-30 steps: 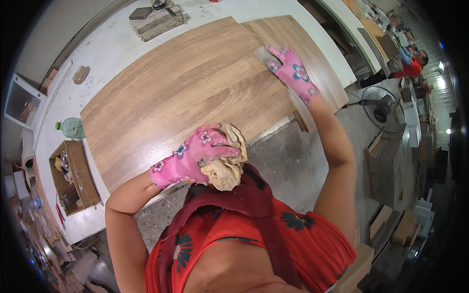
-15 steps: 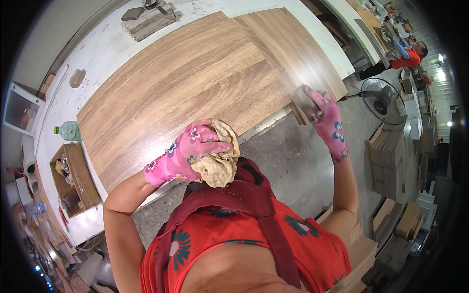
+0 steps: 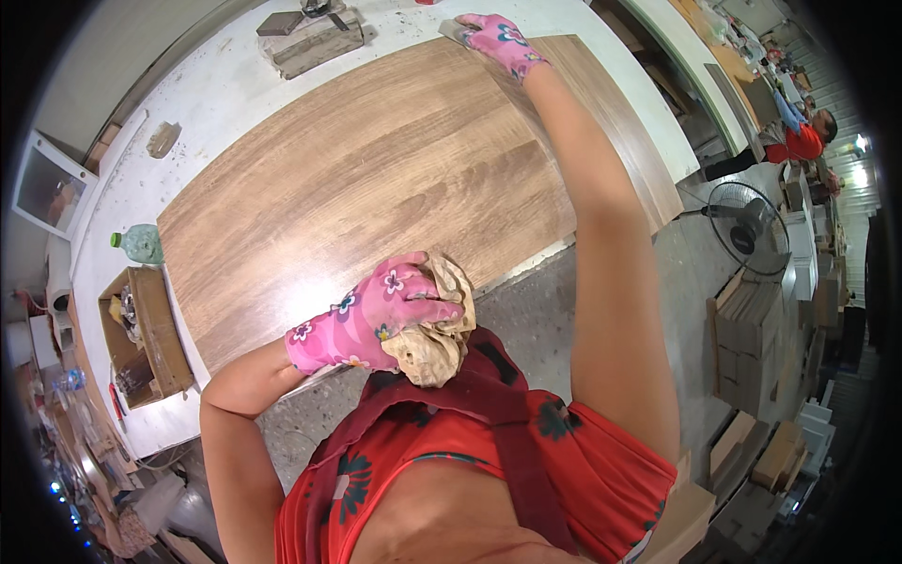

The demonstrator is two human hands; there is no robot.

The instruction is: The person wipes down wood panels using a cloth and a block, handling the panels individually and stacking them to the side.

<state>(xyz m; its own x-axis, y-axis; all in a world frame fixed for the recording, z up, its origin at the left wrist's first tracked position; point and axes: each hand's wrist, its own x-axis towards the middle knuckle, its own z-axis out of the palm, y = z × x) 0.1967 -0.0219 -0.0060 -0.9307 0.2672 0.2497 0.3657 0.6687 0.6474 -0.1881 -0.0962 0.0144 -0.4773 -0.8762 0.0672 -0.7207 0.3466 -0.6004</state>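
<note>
A crumpled beige cloth [image 3: 430, 355] is bunched in my left hand [image 3: 390, 305], which wears a pink flowered glove. That hand is at the near edge of a wood-grain panel [image 3: 357, 169], close to my apron. My right arm reaches across to the far side, over a second wood-grain panel [image 3: 601, 103] that meets the first along a seam. At the far end of this seam my right hand [image 3: 498, 42], gloved alike, grips a flat greyish piece, perhaps a scraper blade [image 3: 453, 31]. Its lower edge is near the panel; whether it touches I cannot tell.
Both panels lie on a white worktable [image 3: 211, 141]. A block [image 3: 315, 42] stands at the back, and a smaller block [image 3: 163, 140] lies left. A green-capped bottle [image 3: 141, 244] and an open box [image 3: 146, 334] sit on the left. A fan [image 3: 749, 228] and a person [image 3: 799, 141] are at right.
My right hand has swung from the near right edge of the panels to their far edge, carrying the flat piece. My left hand keeps hold of the cloth in about the same place.
</note>
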